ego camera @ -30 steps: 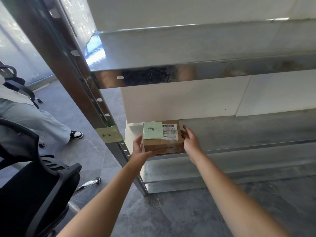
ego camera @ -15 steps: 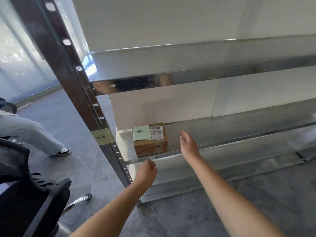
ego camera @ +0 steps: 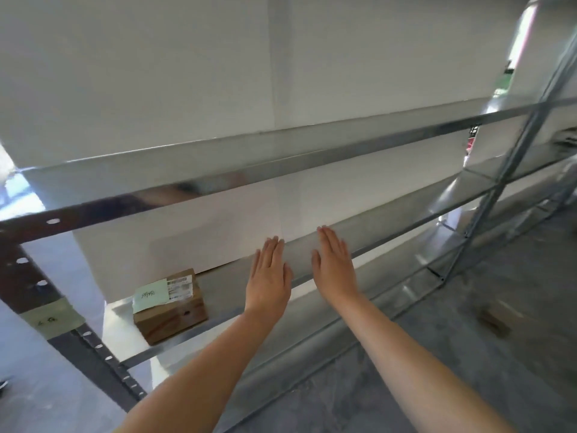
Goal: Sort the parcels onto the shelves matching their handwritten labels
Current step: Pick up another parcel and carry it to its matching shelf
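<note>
My left hand (ego camera: 268,276) and right hand (ego camera: 335,270) hover side by side in front of the lower shelf (ego camera: 224,293). Both are flat, fingers straight and close together, gripping nothing. The parcel (ego camera: 170,304) sits on that shelf at its left end, near the upright post (ego camera: 93,348) and well apart from both hands. Its green note (ego camera: 150,295) lies face up beside a printed label. I judge this parcel placed, so my step now is fetching the next one. First I should check the note's writing against the tag (ego camera: 53,317) on the post, though both are too blurred to read. A brown shape (ego camera: 496,323) lies on the floor to my right. It may be another parcel, but I cannot tell. I would read its label before choosing a shelf.
</note>
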The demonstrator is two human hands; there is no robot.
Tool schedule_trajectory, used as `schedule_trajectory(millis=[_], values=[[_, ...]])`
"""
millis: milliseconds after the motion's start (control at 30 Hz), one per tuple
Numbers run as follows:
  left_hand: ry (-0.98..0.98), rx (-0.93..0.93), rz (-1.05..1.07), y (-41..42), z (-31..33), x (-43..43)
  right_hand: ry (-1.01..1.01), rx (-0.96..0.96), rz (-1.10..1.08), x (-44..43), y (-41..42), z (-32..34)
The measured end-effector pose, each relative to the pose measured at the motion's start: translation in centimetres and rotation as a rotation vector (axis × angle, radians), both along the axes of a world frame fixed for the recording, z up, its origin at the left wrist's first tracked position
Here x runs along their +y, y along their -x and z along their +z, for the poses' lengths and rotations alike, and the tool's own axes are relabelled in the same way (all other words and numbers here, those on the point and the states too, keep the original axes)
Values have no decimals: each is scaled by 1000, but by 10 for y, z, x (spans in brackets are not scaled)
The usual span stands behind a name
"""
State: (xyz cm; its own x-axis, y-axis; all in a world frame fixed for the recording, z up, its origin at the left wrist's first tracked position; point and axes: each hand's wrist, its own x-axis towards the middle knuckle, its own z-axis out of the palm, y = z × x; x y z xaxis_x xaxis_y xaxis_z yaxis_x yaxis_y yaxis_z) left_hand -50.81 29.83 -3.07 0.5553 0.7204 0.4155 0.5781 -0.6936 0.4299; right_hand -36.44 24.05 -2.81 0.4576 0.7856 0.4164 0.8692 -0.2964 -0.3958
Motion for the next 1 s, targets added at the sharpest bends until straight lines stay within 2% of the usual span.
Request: schedule_trajectory(millis=[133, 433, 733, 1000], values=[[-133, 76, -49, -76, 15, -27, -54, -58, -76, -40, -69, 30], [-256, 138, -272, -232, 21, -127, -46, -99, -341, -149, -192, 42], [-327, 70, -522, -369, 34, -177, -48, -124, -676, -244, -300, 60], [-321, -17, -755, -486, 38, -193, -10, -129, -858, -261, -382, 69]])
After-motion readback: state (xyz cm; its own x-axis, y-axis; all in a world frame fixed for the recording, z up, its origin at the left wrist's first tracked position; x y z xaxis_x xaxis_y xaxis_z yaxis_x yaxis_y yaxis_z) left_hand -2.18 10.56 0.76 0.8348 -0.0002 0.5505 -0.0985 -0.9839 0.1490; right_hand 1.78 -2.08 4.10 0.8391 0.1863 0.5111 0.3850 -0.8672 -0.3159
